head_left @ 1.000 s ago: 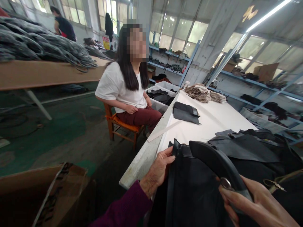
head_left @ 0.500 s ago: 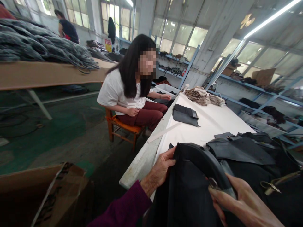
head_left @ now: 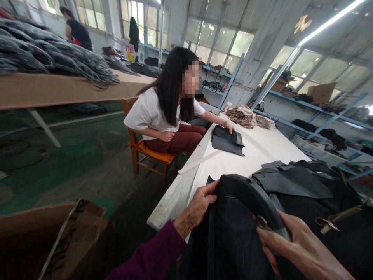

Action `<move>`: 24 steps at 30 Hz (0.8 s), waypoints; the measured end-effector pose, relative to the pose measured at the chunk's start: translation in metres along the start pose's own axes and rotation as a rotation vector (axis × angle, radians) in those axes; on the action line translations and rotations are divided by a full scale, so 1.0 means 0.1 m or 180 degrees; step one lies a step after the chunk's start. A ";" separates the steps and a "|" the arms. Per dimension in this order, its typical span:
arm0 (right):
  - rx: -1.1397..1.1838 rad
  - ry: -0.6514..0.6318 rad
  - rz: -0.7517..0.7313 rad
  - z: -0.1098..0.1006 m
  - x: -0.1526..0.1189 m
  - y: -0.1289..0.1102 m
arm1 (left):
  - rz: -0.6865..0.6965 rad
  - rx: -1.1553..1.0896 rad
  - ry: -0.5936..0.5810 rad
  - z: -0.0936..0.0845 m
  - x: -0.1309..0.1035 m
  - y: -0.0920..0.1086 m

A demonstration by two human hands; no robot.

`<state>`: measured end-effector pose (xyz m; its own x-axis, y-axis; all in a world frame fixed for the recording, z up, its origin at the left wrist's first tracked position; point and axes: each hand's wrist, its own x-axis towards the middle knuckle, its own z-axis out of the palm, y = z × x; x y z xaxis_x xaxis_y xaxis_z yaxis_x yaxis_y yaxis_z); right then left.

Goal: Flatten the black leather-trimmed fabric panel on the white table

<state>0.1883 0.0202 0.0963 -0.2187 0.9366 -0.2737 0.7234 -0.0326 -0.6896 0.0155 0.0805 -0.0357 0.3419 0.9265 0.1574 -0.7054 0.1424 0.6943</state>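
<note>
The left hand pinches the edge of a black bag at the near end of the white worktop. The right hand grips the bag's curved handle. Farther along, a seated person's hand touches a folded black piece.

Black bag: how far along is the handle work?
Done: the handle already arches over the black bag. In hand: left hand grips the bag's edge, right hand pinches the handle's metal ring. Left: loose black pieces lie on the table.
</note>
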 end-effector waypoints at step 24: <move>0.0706 0.0676 0.0273 -0.40 -0.28 0.52 | 0.0339 0.3789 0.0013 0.01 0.32 -0.03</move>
<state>0.2581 0.0067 0.0953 -0.0046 0.9783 -0.2070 0.5678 -0.1679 -0.8059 0.0295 0.1096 -0.0320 0.3130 0.9155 0.2528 0.2889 -0.3453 0.8929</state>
